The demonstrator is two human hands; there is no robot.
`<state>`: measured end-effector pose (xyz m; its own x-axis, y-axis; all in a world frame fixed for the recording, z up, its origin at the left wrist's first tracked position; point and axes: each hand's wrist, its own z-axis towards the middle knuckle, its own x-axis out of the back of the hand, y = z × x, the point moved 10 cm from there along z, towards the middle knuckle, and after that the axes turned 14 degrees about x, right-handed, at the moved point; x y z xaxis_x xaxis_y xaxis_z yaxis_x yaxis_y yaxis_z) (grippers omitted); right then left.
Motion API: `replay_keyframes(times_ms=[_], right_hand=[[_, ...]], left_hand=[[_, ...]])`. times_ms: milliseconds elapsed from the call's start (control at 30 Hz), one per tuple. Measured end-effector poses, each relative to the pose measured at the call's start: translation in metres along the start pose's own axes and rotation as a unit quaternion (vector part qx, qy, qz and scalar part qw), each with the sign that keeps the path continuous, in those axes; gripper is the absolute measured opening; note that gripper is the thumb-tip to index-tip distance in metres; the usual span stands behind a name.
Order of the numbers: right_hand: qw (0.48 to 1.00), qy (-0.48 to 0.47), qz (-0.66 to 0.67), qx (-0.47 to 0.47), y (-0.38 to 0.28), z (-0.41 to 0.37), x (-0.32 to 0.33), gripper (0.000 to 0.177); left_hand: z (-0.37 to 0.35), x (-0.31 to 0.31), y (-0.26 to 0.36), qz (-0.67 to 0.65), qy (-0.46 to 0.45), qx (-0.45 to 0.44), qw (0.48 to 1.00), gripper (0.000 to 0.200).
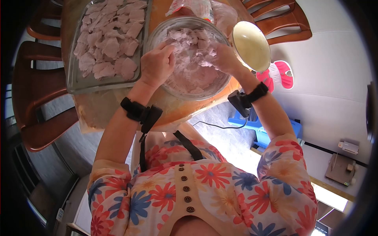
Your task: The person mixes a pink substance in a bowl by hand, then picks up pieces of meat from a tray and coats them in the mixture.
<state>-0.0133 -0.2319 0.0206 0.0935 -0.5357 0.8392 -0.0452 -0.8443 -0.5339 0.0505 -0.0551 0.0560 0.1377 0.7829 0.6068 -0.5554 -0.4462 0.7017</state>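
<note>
A wide metal bowl (169,90) on the table holds pale pink, flour-dusted meat pieces (189,43) and loose powder. My left hand (157,65) is closed over the bowl's left side, thumb against the curled fingers; whatever it grips is hidden. Inside the bowl on the right, my right hand (225,59) has its fingers closed around a floury meat piece (205,56). To the left, a rectangular glass tray (82,87) carries many flat pink meat slices (108,45) laid side by side and overlapping.
A cream-coloured round basin (252,45) stands tilted against the bowl's right side. Behind the bowl lie printed plastic bags (197,8). Wooden chairs (43,90) flank the table (98,110). A pink-and-white item (281,74) and a blue object (262,131) are at right.
</note>
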Motion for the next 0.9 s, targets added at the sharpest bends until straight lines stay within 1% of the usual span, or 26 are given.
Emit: replay_keyframes(times_ms=[33,67,100,133,167,233,267,300,333,367,400,433,500,533,600,633,700,733,800,833,900], right_hand=[[0.988,-0.009,0.148,-0.035,0.0,0.0,-0.003,0.02],[0.988,-0.01,0.147,-0.034,-0.009,0.0,0.0,0.02],[0.967,-0.024,0.253,-0.032,-0.023,-0.001,-0.006,0.021],[0.933,-0.038,0.356,-0.03,-0.035,-0.001,-0.014,0.024],[0.933,-0.039,0.356,-0.03,-0.032,0.0,-0.02,0.024],[0.938,-0.116,0.319,-0.065,-0.022,-0.006,-0.049,0.02],[0.963,-0.123,0.219,-0.095,-0.009,-0.011,-0.051,0.022],[0.963,-0.124,0.219,-0.095,0.001,-0.011,-0.055,0.022],[0.995,-0.068,0.073,-0.007,0.005,-0.003,-0.037,0.027],[0.994,-0.01,-0.074,0.082,0.002,-0.001,-0.022,0.032],[0.997,-0.029,-0.038,0.054,0.0,-0.003,-0.017,0.037],[0.997,-0.029,-0.039,0.054,-0.012,-0.007,-0.01,0.037],[0.985,-0.141,-0.073,0.062,-0.033,-0.019,-0.026,0.036],[0.985,-0.142,-0.073,0.062,-0.033,-0.018,-0.033,0.036],[0.955,-0.236,-0.169,0.06,-0.02,-0.022,-0.07,0.036],[0.956,-0.235,-0.169,0.059,-0.007,-0.022,-0.075,0.036],[0.97,-0.106,-0.13,0.178,-0.012,-0.011,-0.059,0.028],[0.969,-0.108,-0.129,0.179,-0.03,-0.007,-0.046,0.028],[0.99,-0.11,-0.036,0.079,-0.041,0.0,-0.015,0.019],[0.99,-0.111,-0.036,0.078,-0.039,0.001,-0.02,0.019],[0.986,-0.097,0.055,0.128,-0.042,0.008,-0.042,0.018]], left_hand=[[0.0,0.0,0.0,0.0,0.002,0.0,1.0,0.01],[0.0,0.001,0.0,0.0,0.004,0.001,1.0,0.01],[0.0,0.001,0.0,0.0,0.0,0.001,1.0,0.01],[0.0,0.0,-0.001,-0.001,-0.003,0.001,1.0,0.01],[0.0,0.0,-0.001,-0.001,-0.003,0.002,1.0,0.01],[0.0,-0.001,-0.003,0.001,-0.011,0.008,1.0,0.014],[0.0,-0.001,-0.003,0.0,-0.011,0.008,1.0,0.014],[0.001,0.0,-0.002,0.0,-0.005,0.003,1.0,0.013],[0.0,0.001,-0.002,0.0,0.002,-0.001,1.0,0.013],[-0.001,0.001,-0.002,0.0,0.002,0.002,1.0,0.013],[-0.001,0.001,-0.003,0.004,0.001,0.004,1.0,0.013],[0.0,0.0,-0.002,0.007,0.0,0.006,1.0,0.012],[0.0,0.0,-0.002,0.004,0.0,0.007,1.0,0.011],[0.0,0.0,-0.002,0.003,-0.001,0.007,1.0,0.01],[-0.001,-0.001,-0.003,0.009,-0.005,0.008,1.0,0.01],[0.0,-0.002,-0.003,0.016,-0.007,0.01,1.0,0.01],[0.0,0.0,-0.001,0.012,0.0,0.006,1.0,0.01],[0.0,0.002,0.0,0.008,0.007,0.004,1.0,0.011],[0.0,0.003,0.0,0.009,0.005,0.008,1.0,0.011],[0.0,0.002,0.0,0.009,0.001,0.007,1.0,0.011],[0.0,0.002,0.0,0.002,-0.002,0.007,1.0,0.011]])
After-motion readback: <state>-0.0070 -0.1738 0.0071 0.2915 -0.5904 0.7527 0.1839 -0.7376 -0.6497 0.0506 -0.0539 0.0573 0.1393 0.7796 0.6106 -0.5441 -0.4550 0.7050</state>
